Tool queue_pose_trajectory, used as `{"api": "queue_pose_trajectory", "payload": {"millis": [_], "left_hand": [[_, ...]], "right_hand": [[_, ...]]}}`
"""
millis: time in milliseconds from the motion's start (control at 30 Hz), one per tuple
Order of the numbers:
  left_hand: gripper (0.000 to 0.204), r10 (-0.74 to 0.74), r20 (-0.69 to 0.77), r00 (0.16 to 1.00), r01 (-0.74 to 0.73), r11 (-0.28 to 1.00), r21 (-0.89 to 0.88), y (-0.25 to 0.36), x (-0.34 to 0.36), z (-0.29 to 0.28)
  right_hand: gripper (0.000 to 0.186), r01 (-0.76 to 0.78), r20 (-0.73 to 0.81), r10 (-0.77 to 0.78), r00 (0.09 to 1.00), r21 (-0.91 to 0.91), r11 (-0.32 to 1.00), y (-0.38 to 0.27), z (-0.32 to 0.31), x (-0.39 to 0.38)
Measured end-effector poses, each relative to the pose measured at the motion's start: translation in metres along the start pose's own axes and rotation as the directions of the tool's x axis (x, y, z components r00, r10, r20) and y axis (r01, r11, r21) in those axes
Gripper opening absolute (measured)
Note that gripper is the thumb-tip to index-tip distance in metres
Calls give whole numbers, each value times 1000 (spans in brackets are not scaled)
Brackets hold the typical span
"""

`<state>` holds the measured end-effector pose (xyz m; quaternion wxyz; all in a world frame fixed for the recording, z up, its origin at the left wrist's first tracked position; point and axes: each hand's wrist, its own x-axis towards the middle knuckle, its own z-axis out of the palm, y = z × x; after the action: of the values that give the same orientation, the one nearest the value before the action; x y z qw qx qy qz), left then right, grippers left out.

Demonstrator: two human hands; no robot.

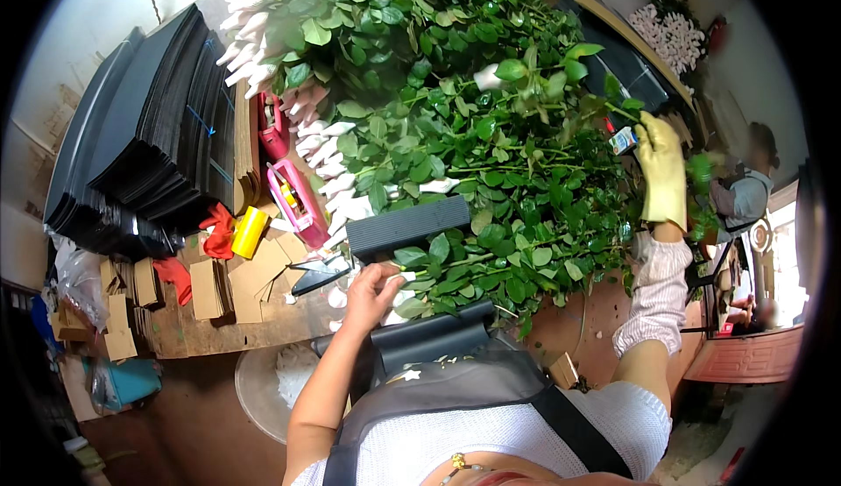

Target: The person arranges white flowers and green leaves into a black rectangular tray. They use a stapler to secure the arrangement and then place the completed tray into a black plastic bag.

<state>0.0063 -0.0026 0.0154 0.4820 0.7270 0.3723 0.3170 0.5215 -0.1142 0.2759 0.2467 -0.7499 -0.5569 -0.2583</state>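
My bare left hand (372, 293) is at the near edge of the bench, its thumb and fingers closed on a rose (408, 276) just by its whitish head. My right hand (661, 170), in a pale yellow rubber glove, is raised at the right. Its fingers are closed around the stem end of another rose (488, 77), whose pale, blurred head points left over the pile. Between the hands lies a thick heap of leafy roses (526, 162), heads to the left. A dark ribbed block (408, 226) rests on them, beyond my left hand.
Scissors (320, 276), a pink tape dispenser (298, 204), a yellow roll (250, 232) and cardboard pieces (263, 277) lie at left. Stacked dark sheets (158, 118) stand behind them. A whitish bin (263, 394) is below the bench edge. Another person (745, 192) sits at far right.
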Motion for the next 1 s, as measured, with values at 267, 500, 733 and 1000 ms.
{"api": "queue_pose_trajectory", "payload": {"millis": [267, 500, 733, 1000], "left_hand": [[49, -179, 38, 983, 180, 984, -12, -23, -3, 5], [78, -31, -90, 995, 28, 999, -28, -8, -5, 3], [80, -60, -88, 994, 60, 998, -6, -12, -10, 6], [60, -111, 8, 994, 111, 993, 36, 2, -2, -3]], "right_hand": [[23, 106, 272, -245, 931, 439, 892, -116, 8, -68], [8, 175, 626, -248, 740, 176, 969, -137, 80, -133], [6, 209, 716, -175, 676, 41, 977, -120, 110, -147], [25, -153, 708, -127, 695, 319, 935, -124, 101, -56]]}}
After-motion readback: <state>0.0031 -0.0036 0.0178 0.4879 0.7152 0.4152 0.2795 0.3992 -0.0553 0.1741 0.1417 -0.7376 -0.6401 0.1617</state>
